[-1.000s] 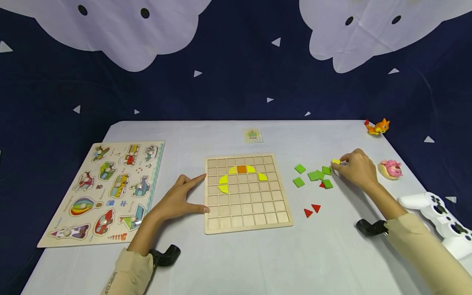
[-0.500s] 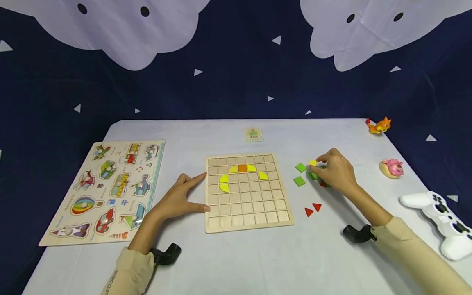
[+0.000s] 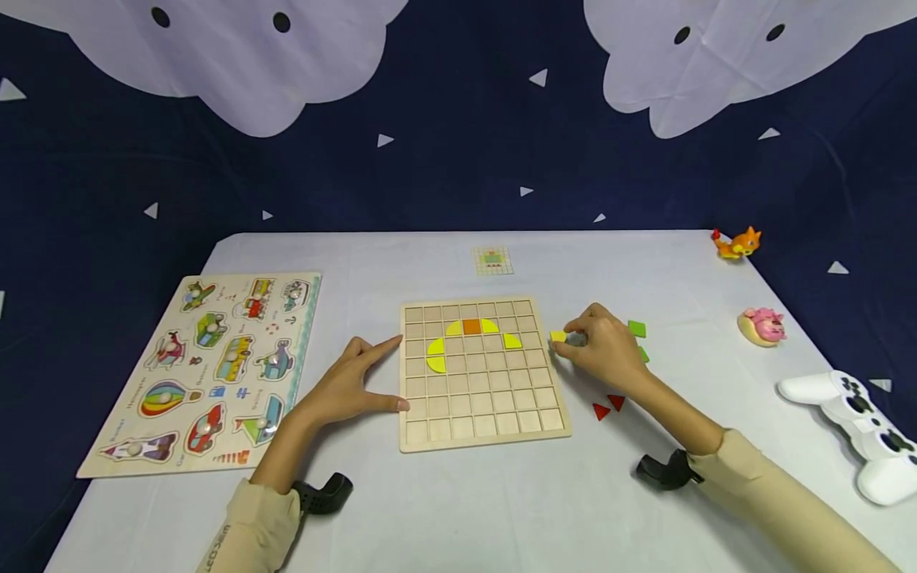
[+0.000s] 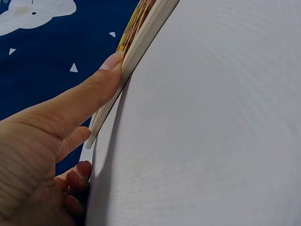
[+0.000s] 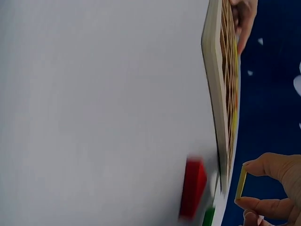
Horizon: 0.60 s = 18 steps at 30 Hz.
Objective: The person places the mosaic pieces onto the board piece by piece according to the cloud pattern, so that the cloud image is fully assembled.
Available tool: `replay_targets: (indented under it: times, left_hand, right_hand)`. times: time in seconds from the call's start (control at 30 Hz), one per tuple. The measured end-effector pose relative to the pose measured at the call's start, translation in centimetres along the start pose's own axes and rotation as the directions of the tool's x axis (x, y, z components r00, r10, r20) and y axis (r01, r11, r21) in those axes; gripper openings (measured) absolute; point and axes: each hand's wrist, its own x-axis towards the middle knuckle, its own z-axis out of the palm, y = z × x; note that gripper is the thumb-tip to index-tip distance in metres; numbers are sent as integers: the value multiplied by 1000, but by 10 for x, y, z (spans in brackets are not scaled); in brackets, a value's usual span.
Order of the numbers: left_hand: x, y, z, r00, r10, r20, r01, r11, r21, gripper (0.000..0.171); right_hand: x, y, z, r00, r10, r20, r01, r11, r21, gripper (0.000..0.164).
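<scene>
A wooden grid board [image 3: 478, 434] lies flat on the white table, with several yellow curved pieces [image 3: 435, 356] and one orange square [image 3: 471, 327] set in its cells. Along the board's left edge my left hand [image 3: 347, 386] rests with thumb and forefinger spread, both tips touching the frame; in the left wrist view the thumb [image 4: 89, 94] presses against the board's side. My right hand [image 3: 607, 350] pinches a yellow piece [image 3: 558, 337] between thumb and forefinger, just beyond the board's right edge. The right wrist view shows this yellow piece [image 5: 241, 182] edge-on, raised off the table.
Green squares [image 3: 637, 329] lie partly hidden behind the right hand, and red triangles [image 3: 601, 411] lie below it. A pattern card [image 3: 493, 260] sits behind the board. A picture puzzle [image 3: 247, 382] is at left; a white game controller [image 3: 856, 434] and two small figures [image 3: 762, 327] are at right.
My right hand has carried the yellow piece leftward over the green squares, from the far side of the pile to the board's right edge. The left hand has stayed in place.
</scene>
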Motion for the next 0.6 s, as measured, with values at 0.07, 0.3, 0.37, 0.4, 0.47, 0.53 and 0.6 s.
replay_targets:
  times: [0.07,0.3,0.37,0.4,0.47,0.53,0.6]
  left_hand:
    - [0,-1,0,1000,-1,-1,1,1000,-2,103]
    - [0,-2,1,1000,7,-4,-7,1000,1,103]
    - [0,-2,1,1000,4,-4,-4,1000,1,103]
    - [0,-2,1,1000,3,-3,-3,1000,1,103]
    - [0,-2,1,1000,5,-5,-5,1000,-1,103]
    - [0,-2,1,1000,7,-7,-7,1000,-2,103]
    - [0,-2,1,1000,6,-8,-6,1000,-2,103]
  right_hand:
    - [-2,-7,3,1000,-19,6,19,1000,7,35]
    - [-5,-27,14,998,-61,34,60,998,24,36]
    - [-5,-31,17,997,-63,43,62,998,28,35]
    - [-5,-33,19,997,-64,47,63,998,29,33]
    - [-5,-35,23,997,-65,51,63,998,30,32]
    - [-5,-38,26,996,-64,55,62,998,30,32]
    - [-5,-40,29,996,-70,56,69,997,29,30]
